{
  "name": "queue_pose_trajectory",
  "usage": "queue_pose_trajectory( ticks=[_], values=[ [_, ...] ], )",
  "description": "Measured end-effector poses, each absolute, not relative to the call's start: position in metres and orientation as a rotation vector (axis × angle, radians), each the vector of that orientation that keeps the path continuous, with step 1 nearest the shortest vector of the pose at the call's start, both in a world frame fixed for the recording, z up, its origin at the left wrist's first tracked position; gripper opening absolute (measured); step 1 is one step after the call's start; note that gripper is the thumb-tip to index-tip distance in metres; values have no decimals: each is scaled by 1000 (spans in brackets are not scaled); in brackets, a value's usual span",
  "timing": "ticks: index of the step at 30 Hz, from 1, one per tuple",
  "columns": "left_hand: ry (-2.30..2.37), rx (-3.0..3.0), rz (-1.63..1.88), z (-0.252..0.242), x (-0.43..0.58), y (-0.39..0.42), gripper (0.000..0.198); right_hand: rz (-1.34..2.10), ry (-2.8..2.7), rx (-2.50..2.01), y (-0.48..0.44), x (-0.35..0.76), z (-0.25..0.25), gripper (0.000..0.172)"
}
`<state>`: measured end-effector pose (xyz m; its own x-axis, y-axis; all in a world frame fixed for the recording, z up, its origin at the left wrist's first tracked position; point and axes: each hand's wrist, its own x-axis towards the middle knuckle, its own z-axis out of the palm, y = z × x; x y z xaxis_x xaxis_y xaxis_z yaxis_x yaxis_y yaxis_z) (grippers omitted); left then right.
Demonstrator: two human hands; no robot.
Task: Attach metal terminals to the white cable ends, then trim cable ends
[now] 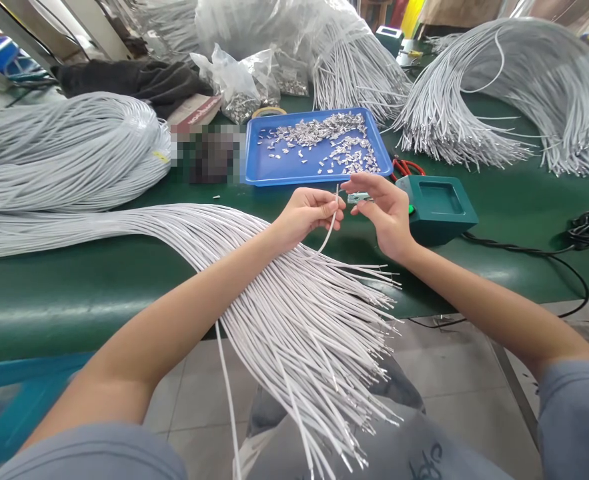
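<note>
My left hand (308,215) is closed on a single white cord (330,227), holding its end upright just in front of the blue tray (259,170). My right hand (381,210) is beside it, fingers pinched near the cord's tip on a small metal piece (357,197) that I can barely make out. A large bundle of white cords (294,300) lies under my left forearm and fans over the table edge onto my lap. The tray holds several small silver metal clips (319,137).
A green box-shaped device (437,207) with a black cable (524,252) sits right of my right hand, red-handled pliers (405,167) behind it. More white cord bundles lie at left (64,153) and back right (499,87). Plastic bags of metal parts (244,87) stand behind the tray.
</note>
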<state>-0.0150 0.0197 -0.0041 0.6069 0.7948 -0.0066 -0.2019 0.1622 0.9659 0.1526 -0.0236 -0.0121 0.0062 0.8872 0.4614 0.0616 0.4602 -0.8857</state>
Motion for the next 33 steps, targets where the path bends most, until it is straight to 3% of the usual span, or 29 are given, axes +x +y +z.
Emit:
queue_pose_trajectory(
  ticks=[4, 11, 33],
  values=[
    [601, 1239, 759, -4, -15, 19, 36, 809, -1369, -977, -22, 153, -11, 25],
    [580, 1293, 736, -4, -13, 16, 42, 1149, -1271, -990, -19, 151, -7, 17],
    [561, 1314, 756, -5, -15, 18, 43, 1003, -1367, -1016, -15, 154, -10, 14]
  ],
)
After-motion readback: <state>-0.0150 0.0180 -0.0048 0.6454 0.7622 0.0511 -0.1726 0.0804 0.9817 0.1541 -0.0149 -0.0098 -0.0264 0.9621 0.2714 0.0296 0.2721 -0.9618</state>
